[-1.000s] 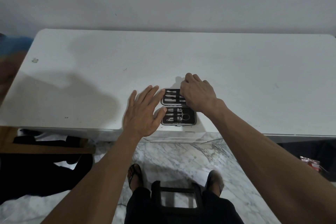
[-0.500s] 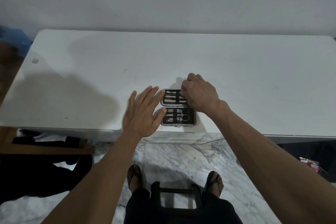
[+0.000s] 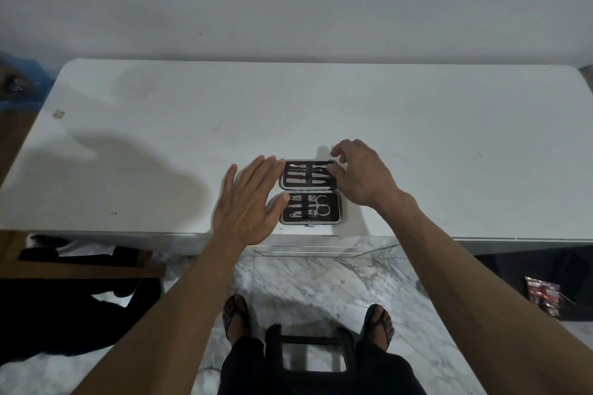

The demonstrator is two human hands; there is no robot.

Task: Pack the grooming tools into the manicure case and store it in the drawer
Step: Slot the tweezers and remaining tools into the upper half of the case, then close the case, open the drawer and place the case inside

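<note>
Since the frame half a second ago the right hand (image 3: 364, 175) has drawn off the upper half of the manicure case (image 3: 310, 191), so that the whole row of tools there now shows; the left hand (image 3: 248, 205) has hardly shifted.

The manicure case lies open and flat just right of the frame's centre, at the near edge of the white table (image 3: 449, 138), its two black halves one above the other. The upper half holds a row of slim metal tools (image 3: 308, 174) under a dark strap. The lower half holds scissors (image 3: 322, 204) and a few smaller pieces (too small to name). A small clasp juts from the case's lower rim.

The right hand sits at the upper right of the case, fingers loosely curled and parted, holding nothing; its fingertips lie at the right rim of the upper half, though whether they touch it I cannot tell. The left hand lies flat at the case's left side with fingers spread, the thumb tip at the left edge of the lower half.

Below the table edge runs marble floor (image 3: 305, 282), with two sandalled feet (image 3: 236, 314) and a black frame (image 3: 308, 349) at the bottom centre. A grey wall (image 3: 288, 0) fills the top of the frame.
</note>
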